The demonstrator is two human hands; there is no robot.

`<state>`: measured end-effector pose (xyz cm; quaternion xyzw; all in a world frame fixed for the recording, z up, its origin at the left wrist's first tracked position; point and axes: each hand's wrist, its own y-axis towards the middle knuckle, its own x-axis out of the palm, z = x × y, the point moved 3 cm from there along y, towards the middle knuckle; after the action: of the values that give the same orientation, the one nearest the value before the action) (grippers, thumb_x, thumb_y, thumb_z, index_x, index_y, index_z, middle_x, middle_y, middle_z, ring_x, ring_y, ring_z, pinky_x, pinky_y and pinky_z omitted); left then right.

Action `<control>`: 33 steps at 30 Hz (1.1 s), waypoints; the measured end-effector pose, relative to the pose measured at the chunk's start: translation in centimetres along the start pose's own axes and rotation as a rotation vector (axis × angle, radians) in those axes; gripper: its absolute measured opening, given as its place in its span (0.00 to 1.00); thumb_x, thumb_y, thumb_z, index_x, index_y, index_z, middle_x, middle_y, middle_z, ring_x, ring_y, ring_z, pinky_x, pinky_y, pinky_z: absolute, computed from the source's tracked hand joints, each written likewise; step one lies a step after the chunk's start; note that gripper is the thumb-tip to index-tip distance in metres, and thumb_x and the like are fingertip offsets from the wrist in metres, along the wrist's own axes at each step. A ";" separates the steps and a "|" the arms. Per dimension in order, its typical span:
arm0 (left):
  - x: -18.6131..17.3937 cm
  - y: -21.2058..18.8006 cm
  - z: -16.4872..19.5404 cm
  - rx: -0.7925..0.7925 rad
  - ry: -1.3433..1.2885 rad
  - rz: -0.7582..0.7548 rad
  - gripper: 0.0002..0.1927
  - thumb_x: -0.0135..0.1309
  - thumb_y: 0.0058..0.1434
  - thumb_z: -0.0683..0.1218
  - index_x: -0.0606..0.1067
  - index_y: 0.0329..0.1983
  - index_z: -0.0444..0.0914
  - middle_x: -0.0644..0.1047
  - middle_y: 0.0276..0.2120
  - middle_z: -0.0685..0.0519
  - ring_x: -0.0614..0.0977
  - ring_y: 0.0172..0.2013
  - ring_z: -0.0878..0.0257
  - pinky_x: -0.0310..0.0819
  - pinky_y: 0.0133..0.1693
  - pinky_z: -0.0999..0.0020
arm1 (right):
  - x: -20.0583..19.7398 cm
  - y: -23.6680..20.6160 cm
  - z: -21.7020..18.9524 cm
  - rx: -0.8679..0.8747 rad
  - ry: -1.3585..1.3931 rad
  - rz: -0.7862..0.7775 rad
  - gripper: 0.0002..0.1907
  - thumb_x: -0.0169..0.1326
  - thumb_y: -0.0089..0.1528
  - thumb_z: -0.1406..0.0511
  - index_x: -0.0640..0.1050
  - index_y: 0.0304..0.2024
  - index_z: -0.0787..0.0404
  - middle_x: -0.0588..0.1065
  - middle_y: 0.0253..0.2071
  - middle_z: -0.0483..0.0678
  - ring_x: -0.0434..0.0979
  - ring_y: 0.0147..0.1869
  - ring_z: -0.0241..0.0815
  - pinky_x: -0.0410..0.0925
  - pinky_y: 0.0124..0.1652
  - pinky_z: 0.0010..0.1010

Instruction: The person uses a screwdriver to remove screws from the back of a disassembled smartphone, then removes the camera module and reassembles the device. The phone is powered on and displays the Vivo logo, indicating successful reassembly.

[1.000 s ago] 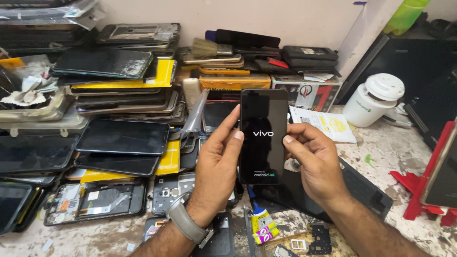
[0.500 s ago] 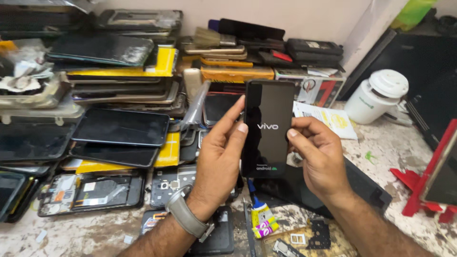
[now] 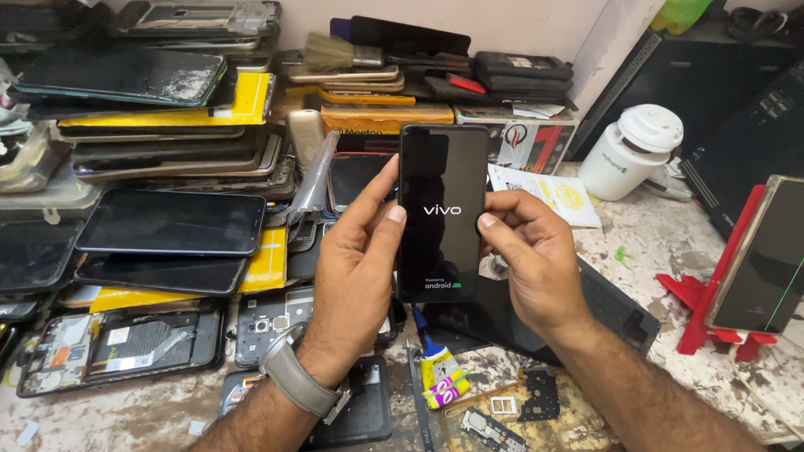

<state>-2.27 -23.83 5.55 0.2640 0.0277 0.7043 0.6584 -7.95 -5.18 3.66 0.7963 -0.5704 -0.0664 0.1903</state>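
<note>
At the far left, flat dark phones and glass panels [image 3: 172,222] are stacked in layers, some cracked or dusty, with yellow card [image 3: 251,96] showing between them. Below these, an opened phone [image 3: 117,347] lies flat, its inner boards and metal shields exposed. A brush [image 3: 335,54] with pale bristles is laid on top of the rear stack.

A grey band [image 3: 297,381] is worn on the wrist of the left hand [image 3: 356,276]. This hand is curled around the left edge of the phone [image 3: 442,213], with the thumb pressed on the glossy front glass. The phone is held upright above the middle of the bench [image 3: 662,243], between both hands; it is a slim black slab with rounded corners, and its screen is dark apart from small white lettering. The right hand [image 3: 536,268] is closed on the right edge, thumb tip touching the glass, fingers hidden behind.

Beneath the phone, a small glue tube [image 3: 440,377] with a blue nozzle and a loose dark circuit board [image 3: 540,393] are seen on the stained, mottled bench. Further right, a squat white plastic jar [image 3: 632,151] with a ribbed lid stands near printed paper [image 3: 548,192]. At the right edge, another phone [image 3: 758,255] is propped in a red stand [image 3: 699,310].
</note>
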 end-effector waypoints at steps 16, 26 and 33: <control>0.2 -0.2 -0.2 -0.019 0.032 0.058 0.24 0.45 0.71 0.39 0.67 0.71 0.35 0.77 0.61 0.49 0.78 0.57 0.68 0.72 0.58 0.73 | -0.2 -0.2 0.4 -0.002 -0.010 -0.007 0.07 0.52 0.69 0.71 0.77 0.49 0.68 0.78 0.39 0.45 0.76 0.39 0.32 0.71 0.40 0.27; -0.2 -0.9 -0.1 -0.045 0.140 0.142 0.26 0.50 0.72 0.38 0.70 0.73 0.38 0.74 0.35 0.60 0.66 0.28 0.76 0.59 0.28 0.82 | -0.3 -0.7 1.2 0.044 0.056 0.010 0.09 0.53 0.69 0.70 0.75 0.52 0.64 0.76 0.38 0.43 0.74 0.38 0.29 0.69 0.37 0.23; -0.9 -1.7 -2.0 -0.132 0.118 0.187 0.29 0.39 0.74 0.38 0.60 0.78 0.38 0.80 0.51 0.52 0.84 0.44 0.66 0.81 0.45 0.71 | -0.4 -1.6 2.7 -0.062 0.019 -0.077 0.07 0.54 0.74 0.69 0.74 0.54 0.67 0.74 0.40 0.41 0.74 0.43 0.26 0.70 0.44 0.21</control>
<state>-1.58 -23.84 2.88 0.1794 -0.0048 0.7773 0.6030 -7.52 -5.00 0.57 0.8120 -0.5349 -0.0838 0.2178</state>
